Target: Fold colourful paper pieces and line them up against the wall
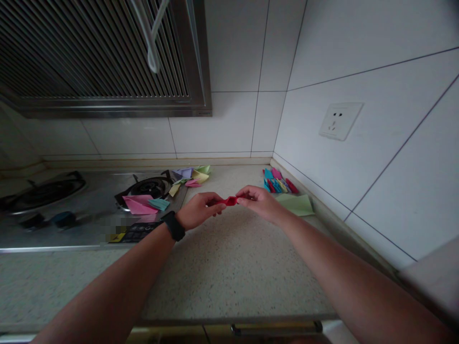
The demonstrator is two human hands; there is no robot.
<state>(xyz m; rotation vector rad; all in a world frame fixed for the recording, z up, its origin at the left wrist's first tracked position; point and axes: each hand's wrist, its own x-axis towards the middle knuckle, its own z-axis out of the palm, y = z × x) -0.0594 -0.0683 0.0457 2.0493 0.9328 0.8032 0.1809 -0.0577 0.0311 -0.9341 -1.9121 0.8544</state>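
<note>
Between my two hands, above the speckled countertop (222, 267), is a small red folded paper piece (231, 201). My left hand (202, 208), with a black watch on its wrist, pinches the paper's left end. The right end is gripped between the thumb and fingers of my right hand (258, 201). Part of the paper is hidden by my fingers. Just behind my right hand lies a light green paper sheet (296, 204). A cluster of small colourful folded papers (276, 181) sits farther back, near the wall corner.
Left is a gas stove (96, 205) with a pink folded paper (140, 204) and a teal one (159, 204) on it. More folded papers (193, 176) lie by its right edge. A range hood (107, 62) hangs above; a socket (341, 121) is on the right wall.
</note>
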